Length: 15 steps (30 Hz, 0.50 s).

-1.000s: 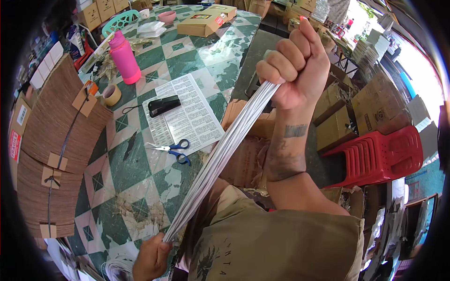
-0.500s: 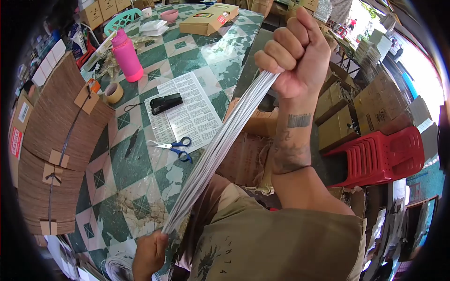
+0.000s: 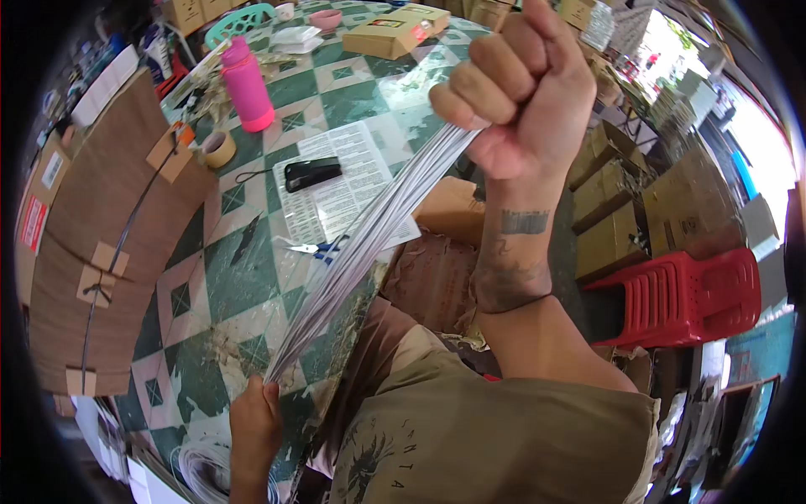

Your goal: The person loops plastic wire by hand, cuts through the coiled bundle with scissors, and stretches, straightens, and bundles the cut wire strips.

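Observation:
My right hand [image 3: 525,92] is a raised fist, closed around the upper end of a long bundle of thin white strands [image 3: 382,210]. The bundle slants down to the left, where my left hand [image 3: 254,420] grips its lower end near the table's edge. Behind the bundle, blue-handled scissors [image 3: 315,248] are partly covered. Printed sheets [image 3: 357,155] lie beneath a black stapler-like object [image 3: 312,174]. A coil of white strands [image 3: 204,469] is beside my left hand.
A pink bottle [image 3: 248,88], a tape roll [image 3: 219,149] and a flat carton [image 3: 389,35] stand on the checkered table [image 3: 227,290]. Strapped brown sheets [image 3: 117,202] are stacked at left. Red stacked stools [image 3: 680,298] and cardboard boxes [image 3: 609,227] are at right.
The view has shifted a little. Both hands still hold the bundle; it and my left hand appear farther left and higher, and the strands now cross in front of the scissor handles.

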### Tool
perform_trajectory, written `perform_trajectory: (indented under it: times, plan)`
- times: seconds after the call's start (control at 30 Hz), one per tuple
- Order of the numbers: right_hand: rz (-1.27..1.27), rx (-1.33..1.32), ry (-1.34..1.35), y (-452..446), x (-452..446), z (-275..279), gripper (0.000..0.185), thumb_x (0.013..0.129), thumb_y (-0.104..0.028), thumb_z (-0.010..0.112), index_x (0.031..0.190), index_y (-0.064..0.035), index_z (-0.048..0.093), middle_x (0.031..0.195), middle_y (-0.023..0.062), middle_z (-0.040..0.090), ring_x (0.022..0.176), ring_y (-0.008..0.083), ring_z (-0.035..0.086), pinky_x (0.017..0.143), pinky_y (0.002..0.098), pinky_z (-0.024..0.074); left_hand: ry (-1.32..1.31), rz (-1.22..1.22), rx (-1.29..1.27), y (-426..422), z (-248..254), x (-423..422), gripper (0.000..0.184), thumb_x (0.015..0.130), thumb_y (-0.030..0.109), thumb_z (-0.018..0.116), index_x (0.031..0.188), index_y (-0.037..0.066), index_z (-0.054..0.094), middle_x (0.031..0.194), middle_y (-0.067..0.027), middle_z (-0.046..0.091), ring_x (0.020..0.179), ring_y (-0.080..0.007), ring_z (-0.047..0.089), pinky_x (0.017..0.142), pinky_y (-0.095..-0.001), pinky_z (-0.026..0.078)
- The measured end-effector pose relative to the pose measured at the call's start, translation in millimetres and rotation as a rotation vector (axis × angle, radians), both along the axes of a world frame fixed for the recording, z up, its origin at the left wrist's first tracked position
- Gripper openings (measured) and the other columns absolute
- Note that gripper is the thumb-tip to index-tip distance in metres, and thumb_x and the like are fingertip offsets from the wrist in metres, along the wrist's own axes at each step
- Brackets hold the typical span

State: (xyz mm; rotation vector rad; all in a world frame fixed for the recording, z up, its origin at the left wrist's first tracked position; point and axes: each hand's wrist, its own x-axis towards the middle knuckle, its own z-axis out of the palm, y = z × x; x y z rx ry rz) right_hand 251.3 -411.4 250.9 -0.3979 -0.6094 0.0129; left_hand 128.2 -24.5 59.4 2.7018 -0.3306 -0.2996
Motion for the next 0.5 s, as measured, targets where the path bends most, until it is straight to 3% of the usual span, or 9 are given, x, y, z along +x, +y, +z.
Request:
perform_trajectory:
  times: [0.03,0.1,0.17,0.23,0.27,0.33,0.37,0.43,0.5]
  plan:
    - [-0.027,-0.066,-0.047,-4.6,4.9,-0.7,0.051,0.104,-0.029,0.04,0.056,-0.0243,0.026,0.047,-0.0097,0.018,0.04,0.0067,0.011,0.043,0.0268,0.0162,0.006,0.024,0.003,6.0,-3.4,3.2,0.032,0.105,0.026,0.042,0.086,0.001,0.048,0.063,-0.0204,0.051,0.053,-0.0385,0.046,0.055,-0.0499,0.036]
    - [-0.045,-0.191,-0.133,-10.9,19.4,-3.6,0.045,0.1,-0.021,0.048,0.057,-0.0238,0.033,0.05,-0.0105,0.022,0.042,0.006,0.016,0.046,0.0268,0.0208,0.012,-0.043,-0.258,17.6,-4.4,4.6,0.031,0.104,0.026,0.043,0.084,0.002,0.047,0.064,-0.0184,0.049,0.053,-0.0373,0.044,0.056,-0.0486,0.037]
    - [0.067,-0.121,-0.107,-30.1,37.2,-3.0,0.042,0.096,-0.012,0.047,0.057,-0.0229,0.035,0.05,-0.0096,0.023,0.042,0.0064,0.017,0.048,0.027,0.0235,-0.147,0.011,-0.219,26.2,0.2,3.7,0.029,0.103,0.025,0.046,0.084,0.003,0.048,0.066,-0.0163,0.05,0.056,-0.0355,0.044,0.057,-0.0469,0.037]
    - [-0.016,-0.118,-0.074,-33.0,47.0,-4.6,0.041,0.095,-0.009,0.045,0.058,-0.0219,0.035,0.05,-0.0094,0.024,0.042,0.0065,0.018,0.049,0.0267,0.024,-0.32,0.049,-0.142,32.8,9.9,11.4,0.028,0.101,0.026,0.048,0.084,0.004,0.049,0.07,-0.0151,0.05,0.06,-0.0344,0.046,0.061,-0.0464,0.037]
    - [0.049,-0.138,-0.095,-30.1,55.5,-6.2,0.041,0.096,-0.008,0.043,0.058,-0.0211,0.035,0.049,-0.0092,0.024,0.042,0.0065,0.019,0.05,0.0265,0.0243,-0.219,0.123,-0.058,38.7,21.3,21.4,0.03,0.1,0.03,0.051,0.096,0.001,0.056,0.089,-0.0179,0.058,0.077,-0.0357,0.054,0.074,-0.0455,0.045]
    - [0.192,-0.079,-0.083,12.0,69.0,-15.6,0.041,0.097,-0.009,0.042,0.058,-0.0211,0.035,0.049,-0.0092,0.024,0.042,0.0066,0.019,0.05,0.0265,0.0243,-0.424,-0.038,-0.055,60.8,22.2,40.4,0.043,0.101,0.036,0.051,0.119,-0.003,0.059,0.118,-0.0209,0.06,0.099,-0.0361,0.058,0.091,-0.0447,0.047]
    - [0.254,-0.044,-0.086,27.2,72.2,-16.0,0.041,0.097,-0.009,0.042,0.058,-0.021,0.035,0.049,-0.0092,0.025,0.042,0.0066,0.019,0.05,0.0264,0.0244,-0.424,0.001,-0.041,69.2,28.3,39.1,0.043,0.101,0.036,0.051,0.119,-0.003,0.059,0.118,-0.0209,0.06,0.099,-0.0361,0.058,0.091,-0.0447,0.047]
    - [0.331,0.015,-0.118,42.1,69.7,-8.8,0.042,0.098,-0.01,0.041,0.058,-0.0208,0.035,0.048,-0.0093,0.025,0.042,0.0066,0.019,0.05,0.0263,0.0245,-0.532,-0.025,0.155,74.5,54.8,39.6,0.057,0.102,0.041,0.051,0.138,-0.004,0.052,0.138,-0.021,0.054,0.113,-0.0351,0.057,0.099,-0.0436,0.045]
    - [0.39,0.003,-0.148,61.3,74.0,-2.1,0.043,0.099,-0.017,0.043,0.057,-0.0223,0.033,0.05,-0.0086,0.024,0.044,0.0069,0.023,0.052,0.0265,0.0254,-0.395,0.059,-0.202,52.8,100.9,39.6,0.055,0.103,0.034,0.053,0.145,-0.002,0.046,0.147,-0.0182,0.051,0.137,-0.0329,0.047,0.114,-0.0429,0.035]
